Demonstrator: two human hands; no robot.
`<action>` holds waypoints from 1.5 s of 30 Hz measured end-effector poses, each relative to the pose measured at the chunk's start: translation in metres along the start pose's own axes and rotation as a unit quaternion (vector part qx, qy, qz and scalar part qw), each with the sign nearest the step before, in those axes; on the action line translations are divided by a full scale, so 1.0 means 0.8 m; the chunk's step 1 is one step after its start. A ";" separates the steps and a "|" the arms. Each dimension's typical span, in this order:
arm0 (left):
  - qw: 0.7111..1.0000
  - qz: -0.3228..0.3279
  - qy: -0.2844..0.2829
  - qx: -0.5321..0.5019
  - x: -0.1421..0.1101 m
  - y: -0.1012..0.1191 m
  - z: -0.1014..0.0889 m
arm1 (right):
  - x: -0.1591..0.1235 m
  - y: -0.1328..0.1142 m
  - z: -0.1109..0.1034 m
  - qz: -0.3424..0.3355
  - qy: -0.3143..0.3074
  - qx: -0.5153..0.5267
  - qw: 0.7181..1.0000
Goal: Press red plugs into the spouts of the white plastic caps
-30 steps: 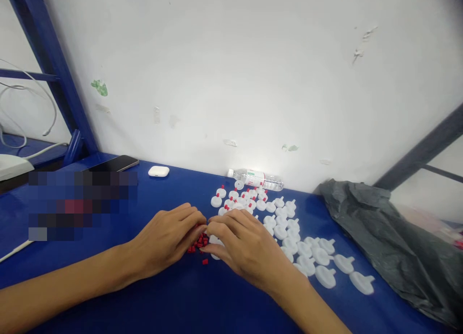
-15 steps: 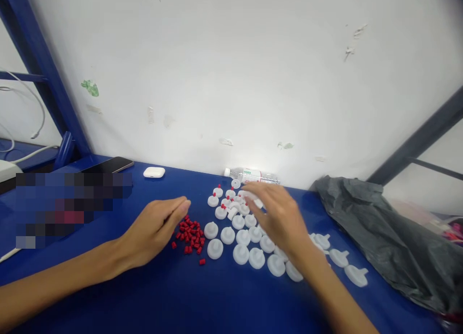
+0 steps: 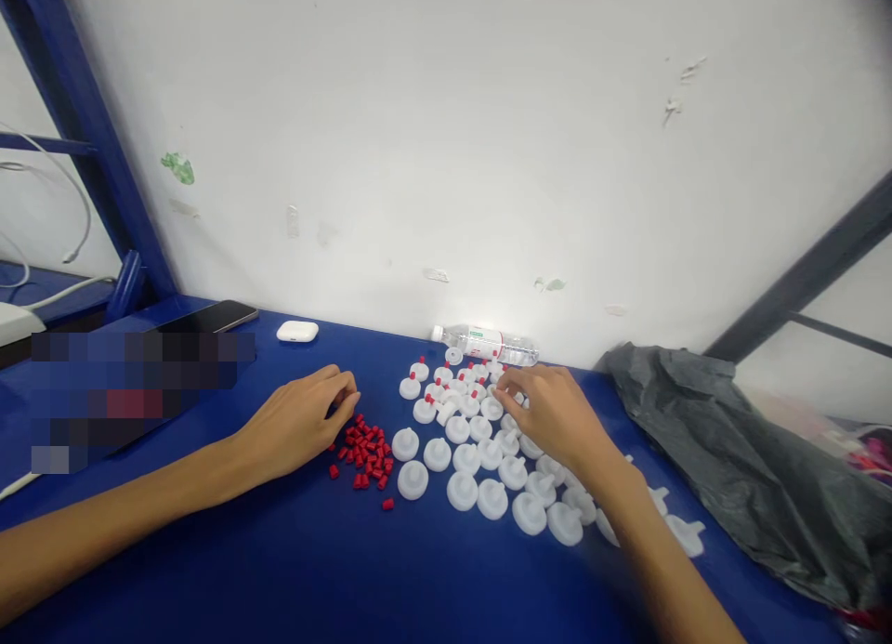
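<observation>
My left hand (image 3: 310, 414) is closed in a pinch beside a heap of small red caps (image 3: 364, 456); anything between its fingertips is hidden. My right hand (image 3: 550, 410) reaches in among the white round spouted lids, its fingertips pinched at the spout of one white lid (image 3: 491, 409). Several lids at the back wear red tips, such as one lid (image 3: 419, 372) at the far left of the group. Nearer lids, like this plain white lid (image 3: 413, 480), have bare white spouts. One red cap (image 3: 388, 505) lies apart from the heap.
A clear plastic bottle (image 3: 488, 343) lies along the wall behind the lids. A white earbud case (image 3: 297, 332) and a dark phone (image 3: 216, 317) are at the back left. On the right a dark grey plastic bag (image 3: 739, 449) spreads over the blue table (image 3: 334, 570).
My right hand, which held a white lid above the group, has lowered among the lids, its fingers drawing together. My left hand has shifted slightly and its fingers are more curled.
</observation>
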State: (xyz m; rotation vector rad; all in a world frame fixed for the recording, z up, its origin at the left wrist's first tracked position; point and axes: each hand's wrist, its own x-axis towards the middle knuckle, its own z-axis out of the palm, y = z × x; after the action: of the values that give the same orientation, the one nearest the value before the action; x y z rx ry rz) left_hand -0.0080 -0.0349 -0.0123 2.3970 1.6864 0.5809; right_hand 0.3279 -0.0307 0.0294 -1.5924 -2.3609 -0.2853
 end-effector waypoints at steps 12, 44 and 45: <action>1.000 0.014 -0.010 -0.003 0.000 0.000 0.005 | 0.000 0.003 -0.003 0.022 -0.023 -0.012 0.999; 0.944 0.314 0.095 -0.023 -0.040 0.040 -0.003 | -0.024 -0.135 0.019 -0.344 0.157 0.159 0.912; 0.942 0.322 0.093 -0.024 -0.040 0.041 -0.005 | -0.023 -0.134 0.018 -0.345 0.163 0.161 0.910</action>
State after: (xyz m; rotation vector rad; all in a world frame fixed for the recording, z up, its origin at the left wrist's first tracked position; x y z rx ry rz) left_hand 0.0095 -0.0764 -0.0051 2.9162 0.8780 0.9400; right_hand 0.2329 -0.0823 0.0088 -0.4771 -2.4418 -0.2529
